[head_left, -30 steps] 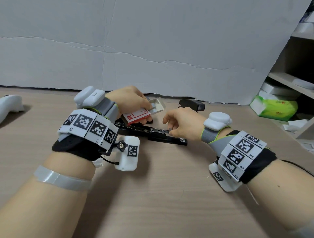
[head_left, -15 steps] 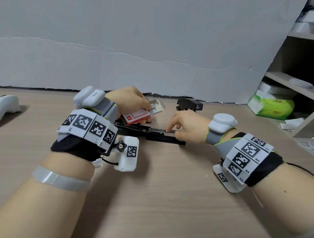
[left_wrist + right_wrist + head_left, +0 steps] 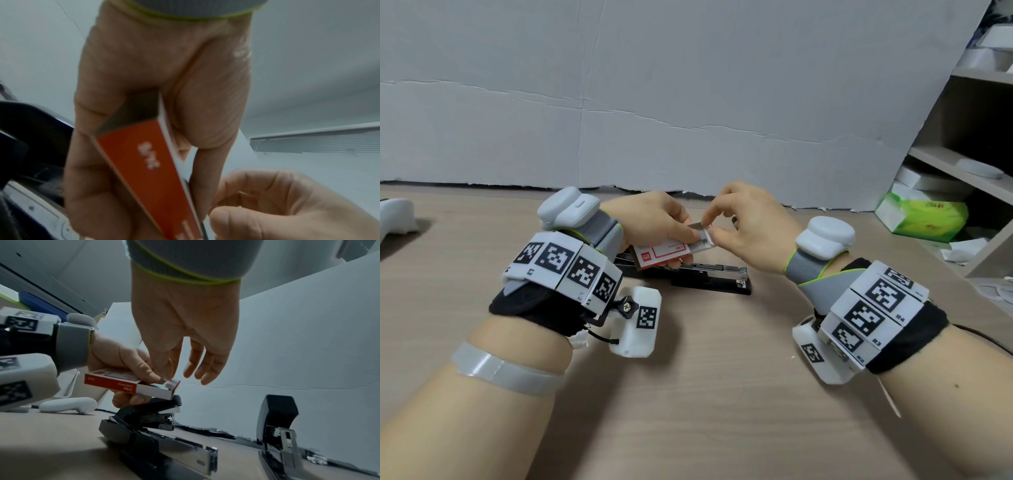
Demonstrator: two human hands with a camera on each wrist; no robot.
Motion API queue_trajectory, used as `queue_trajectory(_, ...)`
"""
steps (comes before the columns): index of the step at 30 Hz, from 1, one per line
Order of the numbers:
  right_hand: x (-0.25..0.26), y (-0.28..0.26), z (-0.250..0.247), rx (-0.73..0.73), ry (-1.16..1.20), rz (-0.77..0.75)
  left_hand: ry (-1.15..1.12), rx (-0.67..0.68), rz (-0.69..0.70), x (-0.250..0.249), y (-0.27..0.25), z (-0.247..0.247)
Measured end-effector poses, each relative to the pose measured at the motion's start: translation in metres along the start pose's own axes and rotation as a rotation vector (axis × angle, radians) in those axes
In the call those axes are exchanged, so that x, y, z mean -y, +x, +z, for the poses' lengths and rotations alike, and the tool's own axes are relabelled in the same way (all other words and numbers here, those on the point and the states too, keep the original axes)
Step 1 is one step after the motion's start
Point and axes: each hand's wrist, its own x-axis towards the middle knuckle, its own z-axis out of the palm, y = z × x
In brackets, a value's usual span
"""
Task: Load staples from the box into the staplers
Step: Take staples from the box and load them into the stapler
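My left hand [image 3: 654, 219] grips a red and white staple box [image 3: 661, 255] just above the table; its red side fills the left wrist view [image 3: 148, 178]. My right hand [image 3: 750, 222] is at the box's open end, thumb and forefinger pinching a silvery strip of staples [image 3: 698, 226] that sticks out of it. Under both hands a black stapler [image 3: 709, 277] lies opened flat, its metal magazine [image 3: 185, 449] exposed. A second black stapler [image 3: 275, 418] stands open to the right, seen only in the right wrist view.
A white board [image 3: 688, 102] closes off the back of the wooden table [image 3: 705, 394]. A white controller [image 3: 395, 216] lies at the far left. Shelves [image 3: 962, 171] with a green tissue pack [image 3: 924, 219] stand at the right.
My right hand has lifted off the flat stapler's magazine and moved up and left to the box's open end, where it now pinches the strip. The left hand has kept the box almost still.
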Motion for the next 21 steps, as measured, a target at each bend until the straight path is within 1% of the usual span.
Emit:
queue_trajectory(4, 0.0, 0.0, 0.001, -0.017, -0.02, -0.053, -0.015, 0.04, 0.022, 0.002, 0.001, 0.001)
queue_trajectory(6, 0.001, -0.001, 0.0, 0.028, -0.061, -0.059, 0.001, 0.054, 0.035, 0.004, 0.001, 0.0)
queue_trajectory(9, 0.003, 0.001, -0.001, 0.139, -0.146, -0.022, 0.063, 0.103, 0.049, 0.004, 0.0, 0.0)
queue_trajectory(12, 0.005, 0.0, 0.002, 0.208, -0.178, -0.002, 0.124, 0.153, 0.02, 0.005, 0.001, 0.002)
queue_trajectory(15, 0.003, -0.001, 0.004, 0.19, -0.171, -0.009, 0.112, 0.13, -0.012, 0.007, 0.003, 0.004)
queue_trajectory(21, -0.002, -0.002, -0.006, 0.059, -0.048, 0.012, 0.075, 0.081, -0.058, 0.011, 0.009, 0.003)
